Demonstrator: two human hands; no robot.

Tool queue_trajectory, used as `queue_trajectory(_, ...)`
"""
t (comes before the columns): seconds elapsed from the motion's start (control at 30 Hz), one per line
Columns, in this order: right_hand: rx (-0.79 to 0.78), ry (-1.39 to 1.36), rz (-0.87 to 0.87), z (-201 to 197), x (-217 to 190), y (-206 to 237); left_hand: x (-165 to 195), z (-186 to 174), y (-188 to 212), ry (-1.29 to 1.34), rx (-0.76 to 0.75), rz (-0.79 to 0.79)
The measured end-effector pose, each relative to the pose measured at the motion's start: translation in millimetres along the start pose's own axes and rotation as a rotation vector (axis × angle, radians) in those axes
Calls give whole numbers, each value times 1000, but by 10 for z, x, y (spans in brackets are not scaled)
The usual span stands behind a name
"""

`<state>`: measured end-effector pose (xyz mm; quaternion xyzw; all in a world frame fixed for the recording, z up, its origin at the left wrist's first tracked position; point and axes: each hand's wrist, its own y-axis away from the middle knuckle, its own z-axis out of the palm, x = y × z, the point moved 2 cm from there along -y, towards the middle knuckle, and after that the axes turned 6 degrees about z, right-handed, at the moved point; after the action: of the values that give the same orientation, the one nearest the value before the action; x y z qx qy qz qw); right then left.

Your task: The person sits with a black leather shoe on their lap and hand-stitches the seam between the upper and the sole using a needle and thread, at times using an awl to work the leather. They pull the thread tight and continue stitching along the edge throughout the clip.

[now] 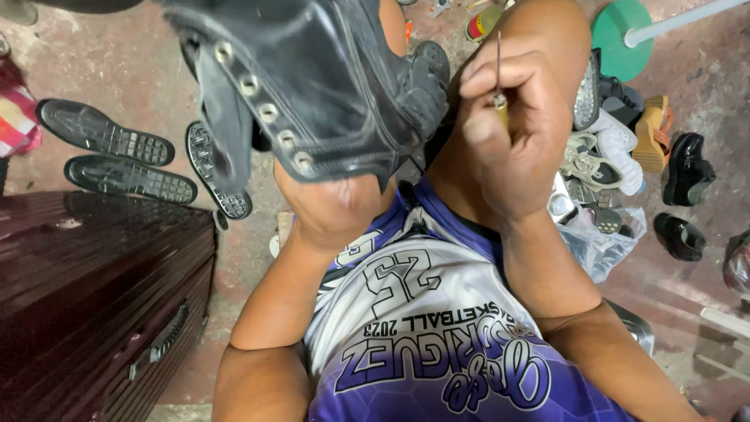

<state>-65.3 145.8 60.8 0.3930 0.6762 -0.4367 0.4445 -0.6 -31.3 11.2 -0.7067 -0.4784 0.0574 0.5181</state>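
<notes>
Left hand (pixel 340 207) under black lace-up boot (pixel 312 86), fingers clamped on its upper, boot raised over person's lap, eyelet row facing camera. Right hand (pixel 512 129) closed tight round thin metal awl (pixel 498 66), point up, just beside boot's heel. Loose black soles (pixel 117 152) on floor at left, dark wooden chest (pixel 94 289) below them. Pile of shoes (pixel 617 156) at right.

- A stained, worn concrete floor (pixel 117 62) lies under flat, even light.
- A dark reddish wooden cabinet (pixel 86 297) with a metal handle (pixel 160 342) stands at lower left.
- Loose shoe soles (pixel 117 156) and assorted shoes (pixel 625 156) lie scattered around.
</notes>
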Motion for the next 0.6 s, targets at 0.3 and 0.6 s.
queue_trajectory(0.3, -128, -305, 319, 250, 576, 183, -24, -71, 53, 340, 22, -384)
queue_trajectory(0.6, -346, -1155, 685, 262, 911, 242, 140, -688, -251, 228, 33, -334)
